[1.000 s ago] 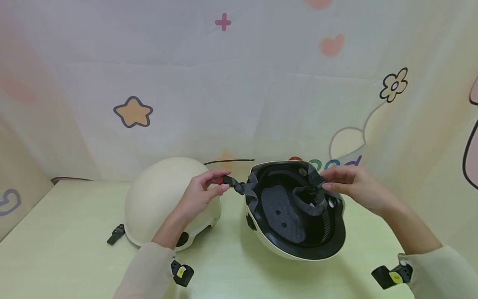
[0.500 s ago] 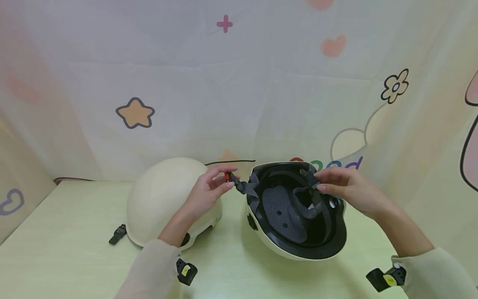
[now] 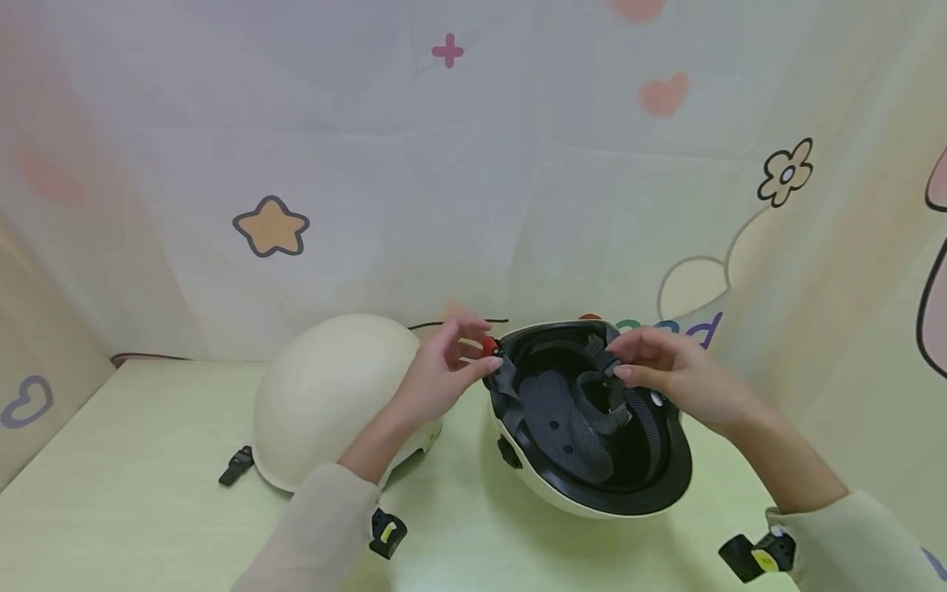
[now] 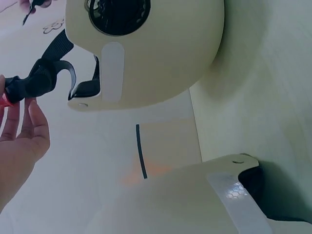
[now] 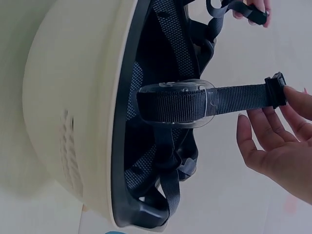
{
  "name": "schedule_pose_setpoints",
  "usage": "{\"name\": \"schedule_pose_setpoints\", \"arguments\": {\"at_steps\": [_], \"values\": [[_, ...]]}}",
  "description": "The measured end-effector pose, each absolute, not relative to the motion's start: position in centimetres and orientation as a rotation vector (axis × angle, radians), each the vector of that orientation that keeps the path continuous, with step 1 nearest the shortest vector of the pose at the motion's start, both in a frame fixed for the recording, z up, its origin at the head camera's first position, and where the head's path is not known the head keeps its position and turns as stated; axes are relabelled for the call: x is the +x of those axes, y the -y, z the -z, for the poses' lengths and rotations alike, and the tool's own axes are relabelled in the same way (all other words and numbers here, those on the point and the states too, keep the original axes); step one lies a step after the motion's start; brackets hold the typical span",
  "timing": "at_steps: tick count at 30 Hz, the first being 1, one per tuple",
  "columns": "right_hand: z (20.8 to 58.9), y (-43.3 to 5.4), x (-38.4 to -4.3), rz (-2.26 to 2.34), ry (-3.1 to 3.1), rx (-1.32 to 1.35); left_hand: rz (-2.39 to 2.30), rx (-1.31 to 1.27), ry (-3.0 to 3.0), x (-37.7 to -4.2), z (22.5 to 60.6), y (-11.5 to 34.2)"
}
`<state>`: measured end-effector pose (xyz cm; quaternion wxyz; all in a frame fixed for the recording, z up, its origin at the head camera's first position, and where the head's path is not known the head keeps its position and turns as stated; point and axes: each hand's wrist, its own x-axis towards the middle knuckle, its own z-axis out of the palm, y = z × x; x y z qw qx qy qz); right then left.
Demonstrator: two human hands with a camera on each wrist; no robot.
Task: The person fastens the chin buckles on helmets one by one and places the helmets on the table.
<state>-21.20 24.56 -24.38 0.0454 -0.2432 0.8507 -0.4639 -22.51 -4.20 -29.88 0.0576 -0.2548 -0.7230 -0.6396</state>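
Observation:
A cream helmet [image 3: 614,500] lies upside down on the table, its black padded inside facing up and toward the camera. My left hand [image 3: 444,370] pinches a buckle piece with a red part [image 3: 491,347] at the helmet's left edge; a dark strap [image 4: 57,46] runs from it to the helmet in the left wrist view. Over the helmet's right side, my right hand [image 3: 676,374] pinches the black buckle end [image 5: 277,90] of the other strap [image 5: 239,99]. That strap is drawn out straight through a clear plastic loop [image 5: 208,105]. The two buckle ends are apart.
A second cream helmet [image 3: 325,395] sits dome up on the left, partly behind my left forearm. Its black buckle [image 3: 237,466] lies on the table [image 3: 111,510] beside it. A printed cloth [image 3: 370,197] hangs behind the table.
My left hand has moved right with the red-marked buckle, up to the helmet's left edge. My right hand has shifted slightly left with its strap end, so the two ends are closer together.

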Motion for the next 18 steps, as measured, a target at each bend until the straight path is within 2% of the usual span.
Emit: {"name": "schedule_pose_setpoints", "arguments": {"at_steps": [11, 18], "values": [[24.8, -22.5, -21.0, 1.37, -2.636, -0.747, 1.473, -0.9, 2.33, -21.5, 30.3, 2.0], [24.9, -21.8, -20.9, 1.315, -2.678, -0.74, 1.445, -0.901, 2.329, -21.4, 30.2, 1.4]]}}
